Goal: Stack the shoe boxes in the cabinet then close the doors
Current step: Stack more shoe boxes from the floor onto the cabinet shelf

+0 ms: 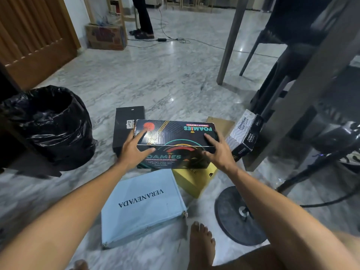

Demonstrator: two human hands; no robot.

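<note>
Both hands, left (134,151) and right (218,152), seemingly clamp our Foamies box (175,133) ends with spread fingers; its long axis runs left-right.

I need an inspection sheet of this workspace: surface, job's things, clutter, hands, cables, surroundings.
Surface: glossy grey marble floor.
Job's things: dark printed Foamies shoe box, held; beneath or around it a matte black box, a yellow box, a pale blue Veranevada box, a brown cardboard box, and a black-and-white box tilted against a table leg.
Clutter: bin lined with a black plastic bag; round black stand base.
Hands: left hand and right hand grip the Foamies box ends.
Cables: black cable across the far floor.
Surroundings: wooden slatted door; grey table legs; a standing person's legs.
</note>
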